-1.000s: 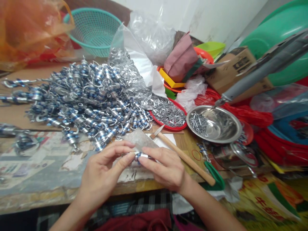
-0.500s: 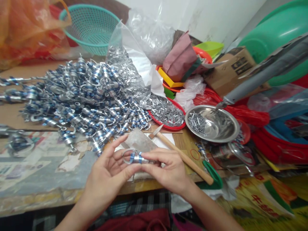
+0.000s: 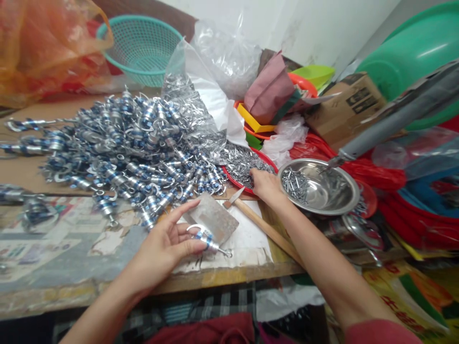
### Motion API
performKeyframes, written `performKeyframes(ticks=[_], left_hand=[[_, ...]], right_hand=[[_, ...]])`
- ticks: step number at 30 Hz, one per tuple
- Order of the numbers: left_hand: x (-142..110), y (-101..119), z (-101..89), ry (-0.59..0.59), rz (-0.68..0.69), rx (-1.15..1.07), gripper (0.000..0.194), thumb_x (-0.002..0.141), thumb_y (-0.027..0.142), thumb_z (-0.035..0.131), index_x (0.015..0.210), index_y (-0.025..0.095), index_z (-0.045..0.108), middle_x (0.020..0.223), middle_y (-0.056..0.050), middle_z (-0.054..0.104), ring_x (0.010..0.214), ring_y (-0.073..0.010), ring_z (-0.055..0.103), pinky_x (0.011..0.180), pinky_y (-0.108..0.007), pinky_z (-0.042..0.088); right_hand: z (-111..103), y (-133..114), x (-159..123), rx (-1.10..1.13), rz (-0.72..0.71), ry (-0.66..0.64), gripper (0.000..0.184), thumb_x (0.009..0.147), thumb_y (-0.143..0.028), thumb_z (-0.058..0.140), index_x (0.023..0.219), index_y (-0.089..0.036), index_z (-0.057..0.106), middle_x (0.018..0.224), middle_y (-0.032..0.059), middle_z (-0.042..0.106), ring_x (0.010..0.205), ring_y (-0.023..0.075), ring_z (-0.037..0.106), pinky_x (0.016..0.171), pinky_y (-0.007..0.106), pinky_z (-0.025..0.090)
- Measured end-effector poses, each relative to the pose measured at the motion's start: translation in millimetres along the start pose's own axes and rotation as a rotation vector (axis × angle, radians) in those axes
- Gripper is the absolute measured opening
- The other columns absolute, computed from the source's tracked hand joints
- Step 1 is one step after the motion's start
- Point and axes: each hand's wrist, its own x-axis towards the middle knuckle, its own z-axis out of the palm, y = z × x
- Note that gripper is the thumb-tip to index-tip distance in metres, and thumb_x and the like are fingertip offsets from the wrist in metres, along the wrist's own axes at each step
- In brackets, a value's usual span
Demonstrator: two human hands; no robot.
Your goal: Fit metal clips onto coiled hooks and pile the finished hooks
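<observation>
One fitting (image 3: 206, 238) is in the left hand (image 3: 168, 243), above the bench and by the near edge of the one metal plate (image 3: 218, 217). Its long axis slants — hook end to the upper left, ring end to the lower right. The left thumb and fingers pinch its body. The right hand (image 3: 265, 184) reaches into the one red tray (image 3: 234, 182), among metal bits (image 3: 238, 162) too many to count; whether its fingertips pinch any, I cannot tell. One hammer (image 3: 265, 229) and one steel bowl (image 3: 324, 188) are nearby — the pile (image 3: 125, 138) of fittings defies counting.
</observation>
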Motion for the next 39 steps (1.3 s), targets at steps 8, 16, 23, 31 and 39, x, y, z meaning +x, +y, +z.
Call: performKeyframes(ticks=[8, 16, 23, 31, 39], left_hand=[[5, -2, -7.6, -0.067, -0.005, -0.02, 0.083, 0.06, 0.012, 0.074, 0.132, 0.025, 0.035, 0.071, 0.001, 0.064, 0.07, -0.0217, 0.068, 0.065, -0.032, 0.054], [9, 1, -10.2, -0.144, 0.002, 0.005, 0.084, 0.062, 0.012, 0.073, 0.134, 0.02, 0.03, 0.073, -0.002, 0.069, 0.07, -0.0206, 0.068, 0.067, -0.032, 0.053], [11, 1, -11.6, -0.179, -0.01, -0.012, 0.086, 0.062, 0.009, 0.073, 0.134, 0.019, 0.027, 0.077, -0.004, 0.072, 0.074, -0.0192, 0.068, 0.069, -0.03, 0.052], [11, 2, -12.0, -0.17, -0.007, -0.009, 0.087, 0.06, 0.009, 0.074, 0.134, 0.018, 0.028, 0.07, 0.0, 0.069, 0.068, -0.0183, 0.067, 0.066, -0.029, 0.052], [11, 1, -11.7, -0.153, -0.017, -0.019, 0.086, 0.06, 0.01, 0.074, 0.134, 0.018, 0.03, 0.072, -0.001, 0.069, 0.073, -0.0214, 0.068, 0.069, -0.033, 0.052]], right_hand=[[-15, 1, -7, 0.244, 0.019, -0.015, 0.023, 0.076, -0.005, 0.049, 0.088, -0.01, 0.068, 0.089, 0.013, 0.067, 0.085, 0.0233, 0.064, 0.081, 0.038, 0.049], [-38, -78, -83, 0.79, -0.393, -0.401, 0.012, 0.076, -0.012, 0.061, 0.082, -0.016, 0.07, 0.076, 0.0014, 0.069, 0.069, 0.0117, 0.063, 0.065, 0.024, 0.05], [-30, -94, -81, 0.566, -0.685, -0.46, 0.016, 0.078, -0.013, 0.061, 0.088, -0.017, 0.072, 0.078, 0.0047, 0.068, 0.071, 0.0129, 0.06, 0.064, 0.023, 0.045], [-28, -95, -82, 0.675, -0.534, -0.352, 0.015, 0.076, -0.012, 0.063, 0.086, -0.02, 0.072, 0.077, 0.001, 0.07, 0.068, 0.0113, 0.061, 0.064, 0.022, 0.045], [-21, -14, -104, 0.195, -0.096, -0.18, 0.027, 0.079, -0.031, 0.059, 0.101, -0.018, 0.061, 0.094, 0.0077, 0.063, 0.083, 0.022, 0.059, 0.071, 0.033, 0.045]])
